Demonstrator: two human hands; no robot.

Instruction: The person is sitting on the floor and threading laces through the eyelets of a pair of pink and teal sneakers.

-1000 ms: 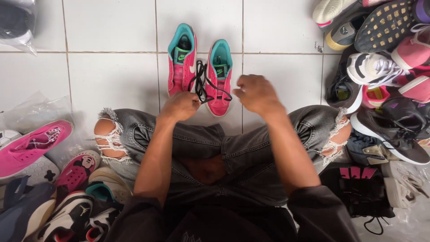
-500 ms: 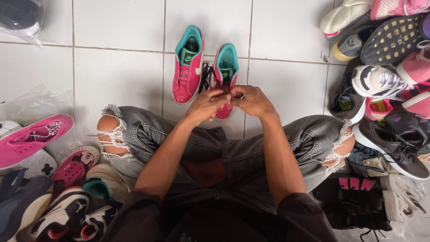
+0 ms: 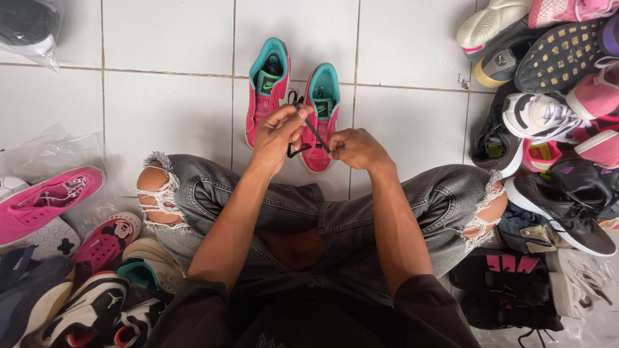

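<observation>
Two pink sneakers with teal lining lie side by side on the white tiled floor in front of my crossed legs: the left shoe [image 3: 265,90] and the right shoe [image 3: 320,109]. Black laces [image 3: 308,132] run between them. My left hand [image 3: 277,132] pinches a lace strand and lifts it above the shoes. My right hand [image 3: 356,148] grips the other strand near the toe of the right shoe. The two hands sit close together, and the laces cross between them.
A heap of mixed sneakers [image 3: 554,109] fills the right side. More shoes lie at lower left, among them a pink slip-on [image 3: 45,203] on a clear plastic bag [image 3: 51,151]. A bagged dark shoe [image 3: 29,26] sits at top left. My ripped grey jeans [image 3: 309,219] span the middle.
My hands came together from apart over the right shoe, then the left hand rose with a lace strand. The view tilted slightly downward.
</observation>
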